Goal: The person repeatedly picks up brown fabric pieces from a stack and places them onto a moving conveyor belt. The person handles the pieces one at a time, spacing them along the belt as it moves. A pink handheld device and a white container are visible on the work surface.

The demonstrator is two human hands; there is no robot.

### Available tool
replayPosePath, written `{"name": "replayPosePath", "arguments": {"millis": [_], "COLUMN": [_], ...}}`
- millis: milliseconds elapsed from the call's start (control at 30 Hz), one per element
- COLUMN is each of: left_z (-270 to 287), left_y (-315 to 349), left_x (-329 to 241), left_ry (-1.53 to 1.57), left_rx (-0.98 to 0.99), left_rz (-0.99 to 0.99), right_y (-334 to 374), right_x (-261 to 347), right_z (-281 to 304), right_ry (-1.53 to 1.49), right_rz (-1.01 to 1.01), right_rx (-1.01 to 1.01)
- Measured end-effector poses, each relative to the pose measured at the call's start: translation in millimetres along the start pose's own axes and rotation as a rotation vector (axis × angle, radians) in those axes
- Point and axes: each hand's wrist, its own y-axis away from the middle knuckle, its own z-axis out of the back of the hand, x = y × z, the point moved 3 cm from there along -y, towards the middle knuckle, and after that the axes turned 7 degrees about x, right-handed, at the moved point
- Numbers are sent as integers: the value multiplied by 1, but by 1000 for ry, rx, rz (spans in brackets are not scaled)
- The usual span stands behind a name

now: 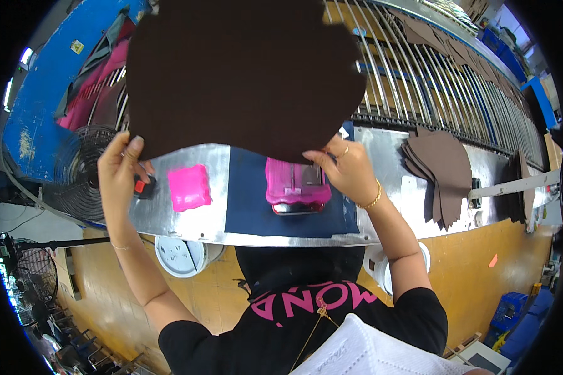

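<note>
Evidently, from my remote seat, the brown sheet (244,75) is up over the bench (385,147), its near corners pinched by left hand (122,161) and right hand (350,167) (sensible holds); I judge it light, floppy, best gripped at the edges.

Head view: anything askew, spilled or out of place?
An orange scrap lies loose on the floor, at the right. The nearer brown stack on the table is fanned unevenly, its edges out of line. The raised sheet is notched along its right edge; damage or shaping, I can't tell.
</note>
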Motion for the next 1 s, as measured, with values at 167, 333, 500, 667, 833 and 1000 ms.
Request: {"name": "replayPosePath", "arguments": {"millis": [167,333,500,667,833,1000], "left_z": [-26,-83,-141,-200,-245,-211], "left_y": [8,8,-10,-24,-25,-57], "left_x": [24,31,3,-36,-60,-58], "left_ry": [87,71,-199,-293,-373,-12], "left_rx": [117,303,491,561,753,389], "left_rz": [143,174,-119,-655,-646,-606], "right_y": [14,58,130,202,219,151], "right_x": [-2,-28,-68,-92,-50,-43], "right_z": [17,46,63,118,191,193], "right_ry": [207,317,229,-22,-144,-408], "right_rz": [108,-6,-323,-553,-546,-476], "right_rx": [-22,-8,-122,-322,-440,-629]}}
